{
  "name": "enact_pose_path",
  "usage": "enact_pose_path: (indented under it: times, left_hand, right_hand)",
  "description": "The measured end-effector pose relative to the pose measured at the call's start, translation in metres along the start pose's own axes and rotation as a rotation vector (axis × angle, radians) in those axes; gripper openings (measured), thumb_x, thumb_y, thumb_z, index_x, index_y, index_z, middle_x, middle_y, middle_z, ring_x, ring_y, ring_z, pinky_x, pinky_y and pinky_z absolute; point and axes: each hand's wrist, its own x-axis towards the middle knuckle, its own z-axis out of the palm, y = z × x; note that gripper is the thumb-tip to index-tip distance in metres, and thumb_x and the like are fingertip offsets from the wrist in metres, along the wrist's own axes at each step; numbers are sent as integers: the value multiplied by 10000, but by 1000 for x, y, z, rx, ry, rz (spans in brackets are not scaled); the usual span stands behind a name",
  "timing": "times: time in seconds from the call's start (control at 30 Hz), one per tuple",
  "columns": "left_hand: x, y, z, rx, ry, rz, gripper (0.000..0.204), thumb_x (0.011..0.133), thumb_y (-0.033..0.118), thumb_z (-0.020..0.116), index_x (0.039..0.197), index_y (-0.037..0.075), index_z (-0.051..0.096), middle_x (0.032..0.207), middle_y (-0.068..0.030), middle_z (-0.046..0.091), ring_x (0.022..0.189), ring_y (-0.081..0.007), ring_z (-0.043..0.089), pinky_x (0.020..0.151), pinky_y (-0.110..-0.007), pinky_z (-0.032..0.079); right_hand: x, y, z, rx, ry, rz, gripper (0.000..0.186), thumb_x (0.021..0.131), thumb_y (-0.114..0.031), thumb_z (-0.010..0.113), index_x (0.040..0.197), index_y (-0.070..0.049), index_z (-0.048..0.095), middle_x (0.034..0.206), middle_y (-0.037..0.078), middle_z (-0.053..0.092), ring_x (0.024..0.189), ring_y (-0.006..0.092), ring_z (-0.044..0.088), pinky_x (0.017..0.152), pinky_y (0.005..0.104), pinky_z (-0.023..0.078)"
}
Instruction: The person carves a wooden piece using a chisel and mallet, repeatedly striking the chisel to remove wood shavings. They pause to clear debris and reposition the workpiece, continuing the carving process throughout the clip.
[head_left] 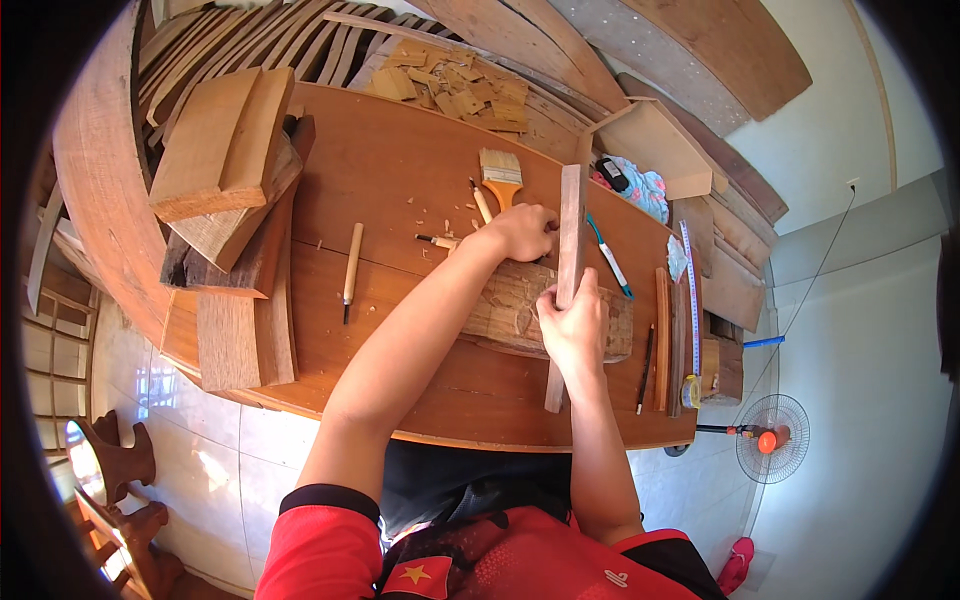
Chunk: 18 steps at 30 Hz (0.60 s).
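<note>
In my right hand (575, 325) is a long square wooden stick (572, 225), gripped near its middle and standing across a carved wood block (500, 310). My left hand (524, 232) is closed at the block's far edge; what its fingers hold, if anything, is hidden. The block lies on the table with shallow cuts in its face, partly covered by my forearm and the stick. Beyond my left hand lies a flat paintbrush (501, 172) with an orange handle. Two wood-handled chisels, one by the brush (481, 202) and one (437, 241) partly under my forearm, lie among shavings.
Another chisel (353, 272) lies left on the brown table (350, 180). Stacked boards (222, 150) stand at the left edge. A toothbrush-like tool (608, 255), pencil (645, 370), wood strips (662, 335) and measuring tape (692, 300) lie right. A fan (772, 438) stands beyond.
</note>
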Motion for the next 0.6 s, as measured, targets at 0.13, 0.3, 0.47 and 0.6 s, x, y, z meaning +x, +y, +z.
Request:
enact_pose_path:
  times: [0.13,0.3,0.47,0.6]
  left_hand:
    - [0,-4,1,-16,28,8,289,897,210,622,1095,27,726,972,-194,762,974,-382,716,891,-454,539]
    - [-1,0,-3,-141,-33,-9,281,959,241,620,1065,-4,711,935,-145,780,935,-314,740,864,-417,548]
    - [1,-4,-5,-168,-23,14,298,995,254,605,1060,-22,695,913,-121,784,903,-276,749,847,-383,552]
    - [1,-2,-6,-129,-33,3,306,994,283,611,1057,-1,705,962,-141,787,953,-271,748,878,-382,547]
  right_hand:
    - [4,6,-1,140,-42,-112,281,862,-127,717,1008,-15,505,807,187,731,763,396,736,688,499,570]
    - [18,33,-15,415,-109,76,263,859,-92,744,982,-20,523,845,106,728,561,211,690,470,358,533]
    - [22,37,-25,623,-73,52,281,913,-44,727,1090,-7,511,887,61,696,467,99,578,372,269,441]
    - [16,52,-21,526,-187,8,335,923,-77,748,1162,-27,518,908,75,727,491,128,612,403,280,472]
